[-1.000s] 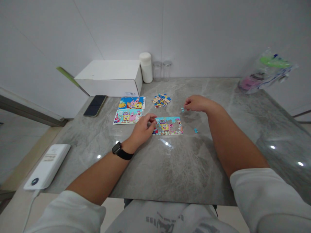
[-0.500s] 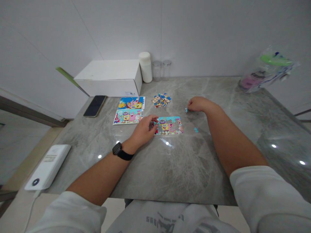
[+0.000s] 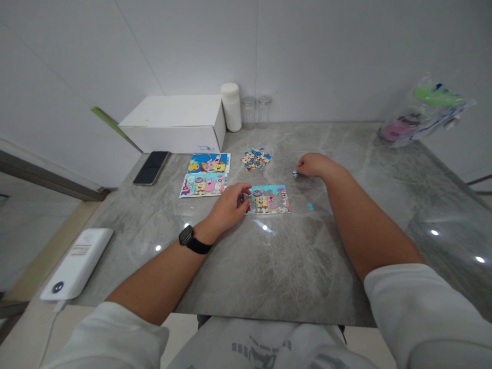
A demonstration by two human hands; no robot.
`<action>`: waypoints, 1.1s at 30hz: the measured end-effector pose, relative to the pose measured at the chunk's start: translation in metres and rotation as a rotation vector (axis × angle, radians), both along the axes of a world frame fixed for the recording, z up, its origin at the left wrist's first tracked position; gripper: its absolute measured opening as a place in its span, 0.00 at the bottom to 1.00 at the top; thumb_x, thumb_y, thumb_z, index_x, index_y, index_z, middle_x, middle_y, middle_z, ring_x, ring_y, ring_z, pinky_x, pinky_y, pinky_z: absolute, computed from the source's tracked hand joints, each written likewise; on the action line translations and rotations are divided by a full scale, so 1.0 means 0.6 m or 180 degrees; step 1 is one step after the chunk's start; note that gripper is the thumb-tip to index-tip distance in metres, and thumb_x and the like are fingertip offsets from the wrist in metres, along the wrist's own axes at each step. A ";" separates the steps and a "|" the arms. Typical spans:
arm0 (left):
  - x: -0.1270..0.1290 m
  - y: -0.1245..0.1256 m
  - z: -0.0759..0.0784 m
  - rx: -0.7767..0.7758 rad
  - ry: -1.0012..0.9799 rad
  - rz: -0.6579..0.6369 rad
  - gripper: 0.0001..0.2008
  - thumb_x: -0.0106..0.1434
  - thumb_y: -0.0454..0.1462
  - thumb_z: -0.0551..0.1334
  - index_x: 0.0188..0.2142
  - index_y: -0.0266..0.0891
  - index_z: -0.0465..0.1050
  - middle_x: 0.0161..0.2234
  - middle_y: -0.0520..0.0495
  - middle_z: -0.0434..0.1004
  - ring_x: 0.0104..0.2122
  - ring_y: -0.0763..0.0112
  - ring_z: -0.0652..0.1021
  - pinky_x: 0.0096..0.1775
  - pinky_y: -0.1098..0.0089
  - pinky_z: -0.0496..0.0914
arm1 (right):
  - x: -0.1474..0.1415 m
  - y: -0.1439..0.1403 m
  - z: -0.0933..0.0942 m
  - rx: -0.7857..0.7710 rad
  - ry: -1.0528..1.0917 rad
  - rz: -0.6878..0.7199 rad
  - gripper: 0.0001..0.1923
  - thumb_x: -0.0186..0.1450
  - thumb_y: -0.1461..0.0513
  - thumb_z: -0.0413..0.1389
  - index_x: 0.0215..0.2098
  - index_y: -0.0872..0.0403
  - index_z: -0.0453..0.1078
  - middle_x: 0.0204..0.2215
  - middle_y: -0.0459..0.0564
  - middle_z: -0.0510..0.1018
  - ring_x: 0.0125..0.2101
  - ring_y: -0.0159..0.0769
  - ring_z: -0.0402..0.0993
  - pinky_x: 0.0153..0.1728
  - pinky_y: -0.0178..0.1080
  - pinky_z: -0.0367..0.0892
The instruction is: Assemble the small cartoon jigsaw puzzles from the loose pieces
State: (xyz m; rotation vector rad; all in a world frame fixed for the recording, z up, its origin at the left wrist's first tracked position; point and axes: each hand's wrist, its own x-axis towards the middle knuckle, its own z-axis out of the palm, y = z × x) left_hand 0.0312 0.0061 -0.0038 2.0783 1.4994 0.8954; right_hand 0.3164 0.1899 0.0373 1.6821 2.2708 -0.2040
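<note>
A small cartoon jigsaw puzzle (image 3: 269,199) lies flat on the grey marble table (image 3: 269,256). My left hand (image 3: 230,203), with a black watch on the wrist, rests at the puzzle's left edge, fingers curled and touching it. My right hand (image 3: 313,165) lies farther back on the right, its fingertips on a small blue puzzle piece (image 3: 294,174) on the table. Another blue piece (image 3: 309,206) lies loose to the right of the puzzle. A heap of loose pieces (image 3: 255,158) sits behind the puzzle.
Two picture cards (image 3: 203,184) (image 3: 209,163) lie left of the puzzle, a black phone (image 3: 151,167) beyond them. A white box (image 3: 177,123), a white canister (image 3: 231,106) and two glass jars (image 3: 257,111) stand at the back. A plastic bag (image 3: 423,110) lies far right, a white device (image 3: 77,264) near left.
My right hand slid a little to the right with the blue piece under its fingertips. My left hand shifted slightly along the puzzle's left edge.
</note>
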 end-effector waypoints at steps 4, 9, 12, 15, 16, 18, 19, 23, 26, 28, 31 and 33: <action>-0.001 0.001 -0.003 0.0021 -0.0006 -0.0022 0.18 0.68 0.34 0.63 0.58 0.42 0.70 0.51 0.44 0.81 0.49 0.60 0.79 0.56 0.56 0.72 | -0.002 -0.001 -0.001 -0.0014 0.0092 -0.0035 0.16 0.68 0.58 0.59 0.48 0.54 0.85 0.44 0.62 0.86 0.47 0.52 0.82 0.47 0.44 0.72; -0.003 0.004 -0.008 0.0085 0.0099 -0.0079 0.18 0.68 0.33 0.64 0.57 0.41 0.72 0.51 0.43 0.81 0.49 0.59 0.79 0.55 0.55 0.72 | -0.004 -0.002 -0.005 0.0013 0.0205 -0.0085 0.16 0.68 0.59 0.60 0.47 0.58 0.84 0.46 0.66 0.85 0.47 0.54 0.82 0.48 0.45 0.71; -0.003 0.005 -0.006 0.0158 0.0276 -0.0217 0.16 0.67 0.33 0.64 0.54 0.42 0.75 0.49 0.43 0.80 0.49 0.58 0.79 0.55 0.55 0.72 | -0.006 -0.001 -0.010 0.0058 0.0120 -0.0045 0.16 0.69 0.59 0.58 0.48 0.57 0.84 0.45 0.64 0.86 0.47 0.53 0.82 0.47 0.44 0.71; -0.003 0.005 -0.003 0.0220 0.0353 -0.0349 0.13 0.67 0.34 0.65 0.51 0.44 0.79 0.48 0.44 0.80 0.50 0.58 0.78 0.56 0.55 0.72 | -0.008 -0.001 -0.012 0.0085 0.0052 -0.0016 0.17 0.69 0.58 0.57 0.48 0.55 0.84 0.45 0.62 0.86 0.48 0.51 0.81 0.46 0.43 0.71; -0.003 0.005 -0.003 0.0245 0.0355 -0.0368 0.13 0.67 0.34 0.65 0.51 0.44 0.79 0.48 0.44 0.80 0.50 0.58 0.78 0.56 0.55 0.72 | -0.009 -0.002 -0.012 0.0083 0.0042 -0.0005 0.17 0.69 0.59 0.57 0.49 0.55 0.84 0.45 0.62 0.86 0.48 0.51 0.81 0.46 0.43 0.71; -0.003 0.005 -0.003 0.0281 0.0359 -0.0374 0.13 0.68 0.34 0.65 0.51 0.45 0.80 0.49 0.44 0.80 0.50 0.59 0.78 0.56 0.55 0.72 | -0.011 -0.003 -0.011 0.0075 0.0045 0.0019 0.17 0.68 0.59 0.57 0.48 0.55 0.84 0.45 0.63 0.86 0.47 0.51 0.81 0.46 0.43 0.72; -0.003 0.005 -0.003 0.0290 0.0367 -0.0370 0.13 0.68 0.35 0.65 0.51 0.45 0.80 0.49 0.43 0.80 0.50 0.58 0.78 0.56 0.55 0.72 | -0.012 -0.004 -0.010 0.0075 0.0054 0.0030 0.17 0.68 0.59 0.57 0.48 0.55 0.84 0.45 0.63 0.86 0.47 0.51 0.81 0.46 0.44 0.72; -0.002 0.004 -0.004 0.0260 0.0427 -0.0362 0.12 0.68 0.36 0.66 0.51 0.46 0.81 0.49 0.44 0.80 0.50 0.58 0.78 0.56 0.54 0.72 | -0.010 -0.003 -0.010 0.0093 0.0082 0.0066 0.16 0.68 0.58 0.58 0.49 0.53 0.84 0.44 0.62 0.87 0.47 0.52 0.81 0.48 0.45 0.72; -0.002 0.004 -0.004 0.0259 0.0440 -0.0384 0.12 0.68 0.36 0.65 0.50 0.45 0.81 0.49 0.43 0.80 0.50 0.58 0.78 0.56 0.54 0.72 | -0.006 0.001 -0.012 0.0078 0.0098 0.0035 0.16 0.68 0.58 0.59 0.49 0.54 0.84 0.45 0.62 0.86 0.49 0.52 0.81 0.49 0.44 0.71; -0.002 0.004 -0.004 0.0274 0.0426 -0.0389 0.12 0.68 0.36 0.65 0.50 0.45 0.81 0.50 0.43 0.80 0.50 0.57 0.78 0.56 0.54 0.72 | -0.002 0.003 -0.012 0.0078 0.0153 -0.0034 0.16 0.68 0.57 0.60 0.48 0.53 0.85 0.45 0.62 0.86 0.49 0.52 0.81 0.49 0.44 0.71; -0.002 0.004 -0.004 0.0264 0.0407 -0.0386 0.13 0.68 0.36 0.65 0.51 0.44 0.80 0.50 0.42 0.79 0.51 0.57 0.78 0.56 0.53 0.72 | 0.004 0.002 -0.007 0.0114 0.0269 -0.0126 0.16 0.68 0.56 0.61 0.48 0.53 0.85 0.45 0.62 0.86 0.49 0.53 0.81 0.49 0.44 0.71; -0.002 0.004 -0.003 0.0233 0.0411 -0.0370 0.13 0.69 0.36 0.64 0.52 0.45 0.80 0.50 0.42 0.79 0.51 0.56 0.78 0.57 0.53 0.72 | 0.006 -0.001 -0.001 0.0169 0.0310 -0.0164 0.16 0.68 0.56 0.60 0.49 0.54 0.84 0.47 0.62 0.85 0.48 0.52 0.81 0.49 0.43 0.71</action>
